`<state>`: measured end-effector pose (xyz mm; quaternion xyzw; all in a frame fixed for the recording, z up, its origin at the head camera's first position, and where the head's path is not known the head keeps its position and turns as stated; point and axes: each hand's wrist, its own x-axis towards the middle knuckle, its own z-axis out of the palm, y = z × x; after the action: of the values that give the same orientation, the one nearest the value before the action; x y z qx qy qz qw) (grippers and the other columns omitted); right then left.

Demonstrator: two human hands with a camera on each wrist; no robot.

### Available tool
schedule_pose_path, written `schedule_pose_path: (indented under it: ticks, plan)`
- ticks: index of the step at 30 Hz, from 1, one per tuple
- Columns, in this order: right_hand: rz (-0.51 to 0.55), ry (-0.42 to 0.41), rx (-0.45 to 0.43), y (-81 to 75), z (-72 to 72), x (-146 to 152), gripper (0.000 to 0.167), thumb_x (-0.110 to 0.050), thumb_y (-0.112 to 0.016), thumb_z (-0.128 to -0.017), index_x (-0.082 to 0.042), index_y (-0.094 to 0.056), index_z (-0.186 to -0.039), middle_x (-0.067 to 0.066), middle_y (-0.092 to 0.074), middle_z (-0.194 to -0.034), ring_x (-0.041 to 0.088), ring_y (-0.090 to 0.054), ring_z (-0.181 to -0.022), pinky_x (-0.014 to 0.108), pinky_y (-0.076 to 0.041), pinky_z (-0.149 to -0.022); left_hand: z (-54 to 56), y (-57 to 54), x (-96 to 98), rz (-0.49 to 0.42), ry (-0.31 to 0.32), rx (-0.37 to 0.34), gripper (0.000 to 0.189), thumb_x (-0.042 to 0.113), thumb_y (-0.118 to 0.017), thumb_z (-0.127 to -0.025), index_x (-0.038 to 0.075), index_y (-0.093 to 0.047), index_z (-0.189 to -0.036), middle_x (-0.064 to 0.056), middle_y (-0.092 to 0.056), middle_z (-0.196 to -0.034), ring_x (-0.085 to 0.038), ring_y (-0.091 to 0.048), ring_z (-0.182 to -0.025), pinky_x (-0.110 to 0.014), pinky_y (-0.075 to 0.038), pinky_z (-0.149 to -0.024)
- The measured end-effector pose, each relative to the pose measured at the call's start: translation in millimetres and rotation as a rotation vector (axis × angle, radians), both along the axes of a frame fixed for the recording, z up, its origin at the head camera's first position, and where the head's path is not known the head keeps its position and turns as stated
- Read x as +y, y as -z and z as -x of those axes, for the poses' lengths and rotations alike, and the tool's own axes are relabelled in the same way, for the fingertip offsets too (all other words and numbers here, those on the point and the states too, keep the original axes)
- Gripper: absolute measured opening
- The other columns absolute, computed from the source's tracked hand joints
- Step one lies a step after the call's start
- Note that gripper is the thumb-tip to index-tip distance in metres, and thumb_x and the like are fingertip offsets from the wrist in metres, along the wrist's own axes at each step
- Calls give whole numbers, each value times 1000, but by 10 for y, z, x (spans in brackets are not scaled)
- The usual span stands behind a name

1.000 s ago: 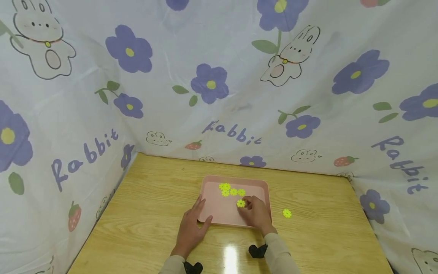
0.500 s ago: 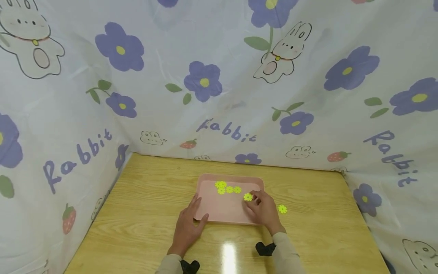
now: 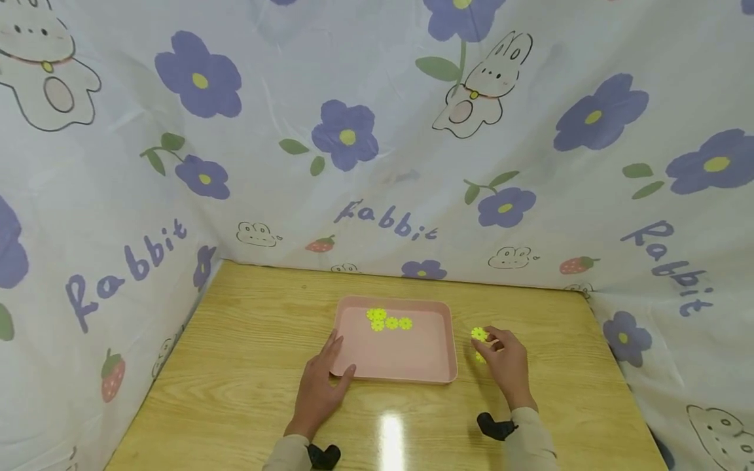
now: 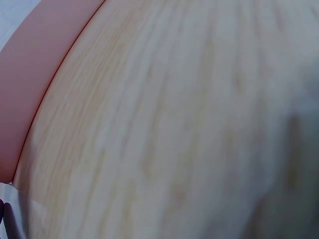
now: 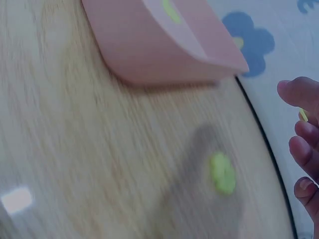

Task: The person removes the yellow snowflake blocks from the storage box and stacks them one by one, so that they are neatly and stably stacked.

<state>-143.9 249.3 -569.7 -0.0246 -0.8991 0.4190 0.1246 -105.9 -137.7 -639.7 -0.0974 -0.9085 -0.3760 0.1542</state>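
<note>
- Flower [image 3: 479, 334] is being pinched by the right hand [image 3: 508, 363]!
- Probably light, fairly stiff; best held edgewise.
- Tray [image 3: 400, 360] is touched by the spread left hand [image 3: 320, 389].

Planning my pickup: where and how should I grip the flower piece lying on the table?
Probably pinch opposite lobes of the yellow flower piece from above: it lies flat on the table, so its rim seems the best hold. The right hand pinches a second piece.
</note>
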Motion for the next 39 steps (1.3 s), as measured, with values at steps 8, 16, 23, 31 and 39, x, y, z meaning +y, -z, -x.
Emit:
schedule_pose_path:
  ticks: [8, 16, 23, 31, 39]
  plan:
    - [9, 88, -79, 145, -155, 278, 41, -20, -81, -93, 4, -72, -124, 18, -66, -104, 28, -64, -88, 29, -53, -70, 3, -10, 2, -14, 2, -22, 65, 39, -67, -101, 12, -47, -156, 0, -34, -168, -28, -49, -142, -59, -39, -112]
    - [81, 71, -195, 306, -217, 292, 41, -22, -81, -93, 3, -72, -125, 17, -66, -109, 25, -61, -93, 29, -52, -73, -1, -19, 8, -12, 5, -47, 65, 41, -66, -102, 13, -46, -157, 3, -32, -168, -26, -49, -142, -57, -39, -112]
    - [90, 48, -188, 358, -181, 254, 43, -25, -81, -93, 3, -72, -124, 19, -66, -113, 28, -61, -98, 34, -52, -78, -6, -37, 11, -11, 8, -52, 66, 42, -65, -102, 12, -45, -158, 3, -30, -169, -25, -46, -144, -56, -38, -113]
    - [94, 25, -211, 357, -151, 247, 45, -26, -80, -93, 4, -71, -126, 20, -65, -114, 30, -62, -101, 40, -53, -83, -4, -37, 2, -18, 11, -51, 66, 41, -65, -102, 12, -45, -158, 2, -30, -169, -26, -46, -144, -57, -37, -114]
    - [74, 21, -216, 388, -140, 246, 45, -27, -80, -94, 1, -72, -127, 18, -65, -112, 27, -60, -97, 35, -51, -78, -8, -37, 6, -23, 14, -56, 65, 41, -65, -102, 13, -45, -158, 3, -31, -169, -25, -45, -145, -56, -36, -114]
